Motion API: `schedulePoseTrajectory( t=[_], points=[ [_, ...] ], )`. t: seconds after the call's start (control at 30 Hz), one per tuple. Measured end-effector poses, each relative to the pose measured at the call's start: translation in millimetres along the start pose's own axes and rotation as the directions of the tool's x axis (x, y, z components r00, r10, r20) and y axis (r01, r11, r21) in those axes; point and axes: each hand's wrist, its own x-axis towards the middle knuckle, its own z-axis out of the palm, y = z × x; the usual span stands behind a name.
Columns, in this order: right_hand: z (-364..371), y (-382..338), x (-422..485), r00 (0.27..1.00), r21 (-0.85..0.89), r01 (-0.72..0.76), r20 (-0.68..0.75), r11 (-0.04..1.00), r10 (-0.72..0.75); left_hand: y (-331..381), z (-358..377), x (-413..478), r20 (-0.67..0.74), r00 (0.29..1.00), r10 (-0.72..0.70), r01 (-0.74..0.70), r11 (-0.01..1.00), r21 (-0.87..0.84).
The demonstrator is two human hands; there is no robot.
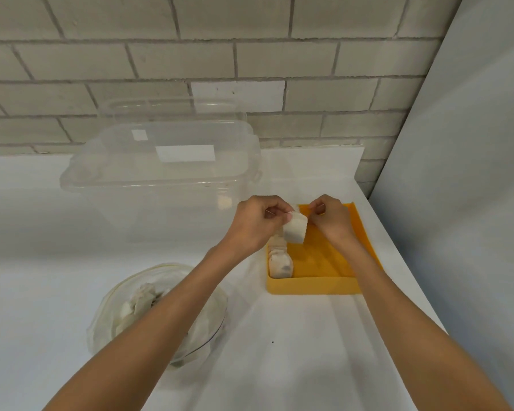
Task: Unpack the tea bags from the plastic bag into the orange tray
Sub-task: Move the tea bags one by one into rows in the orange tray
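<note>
An orange tray (330, 262) sits on the white counter at the right, with a row of tea bags (280, 262) lying along its left side. Above the tray's far left part, my left hand (255, 222) pinches the top of a pale tea bag (295, 231) that hangs between both hands. My right hand (330, 218) has its fingers curled close to the same tea bag, pinching something small at its top; the string or tag is too small to make out. A clear plastic bag (131, 304) with more tea bags lies at the front left, partly under my left forearm.
A large clear plastic box (161, 179) with its lid on stands at the back left, close to the tray. A brick wall runs behind the counter (294, 336). A grey panel (463, 203) borders the counter's right edge.
</note>
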Motion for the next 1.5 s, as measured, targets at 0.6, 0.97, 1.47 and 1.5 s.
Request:
schedulePoseTrajectory(
  t=[0.6,0.97,1.47,1.5],
  points=[
    [5.4,-3.2,-6.0,0.988,-0.073,-0.011,0.155,0.997,0.023,-40.4,20.1,23.8,-0.008,0.992,-0.129,0.127,0.959,0.252],
    [24.2,-3.3,-3.3,0.994,-0.064,-0.085,0.066,0.994,0.089,-52.6,25.4,9.4,-0.016,0.994,-0.105,0.104,0.938,0.331],
    [5.4,-2.8,-8.5,0.996,-0.104,-0.061,0.063,0.993,0.067,-40.8,17.5,0.0,-0.02,0.998,-0.058,0.062,0.958,0.281],
    [0.7,-6.3,-10.8,0.997,-0.103,-0.039,0.058,0.994,0.045,-38.0,15.6,-1.7,-0.019,0.999,-0.048,0.051,0.96,0.277]
  ],
)
